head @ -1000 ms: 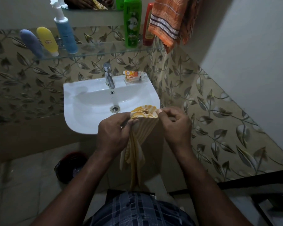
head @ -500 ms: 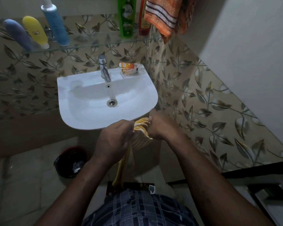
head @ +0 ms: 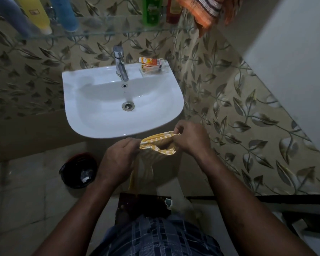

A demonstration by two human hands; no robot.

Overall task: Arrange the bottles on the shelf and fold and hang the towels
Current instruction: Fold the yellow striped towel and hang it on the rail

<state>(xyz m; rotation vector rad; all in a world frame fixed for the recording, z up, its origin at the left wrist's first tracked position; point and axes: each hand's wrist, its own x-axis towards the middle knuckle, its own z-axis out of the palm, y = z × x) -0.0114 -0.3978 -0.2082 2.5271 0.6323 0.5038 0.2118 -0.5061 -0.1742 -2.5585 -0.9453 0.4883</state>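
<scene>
Both hands are now standing farther apart than half a second ago, stretching the yellow-and-white striped cloth towel [head: 158,145] open just in front of the white ceramic washbasin [head: 100,117]. The left hand [head: 118,159] is gripping one end in curled fingers. The right hand [head: 191,139] is pinching the other end between thumb and fingertips, and the rest is hanging down.

On the basin's back ledge, beside the chrome tap [head: 120,65], a small orange-and-white carton [head: 149,61] is lying, its print too blurred to read. Above the basin, a glass shelf [head: 103,32] is carrying a yellow plastic bottle [head: 39,13], a green plastic bottle [head: 151,10] and a red plastic bottle [head: 172,10], their labels unreadable. An orange striped towel [head: 205,8] is hanging up to the right. Down left of the basin, a black round bin [head: 78,170] is sitting on the pale floor tiles. Leaf-patterned tiles are covering the walls.
</scene>
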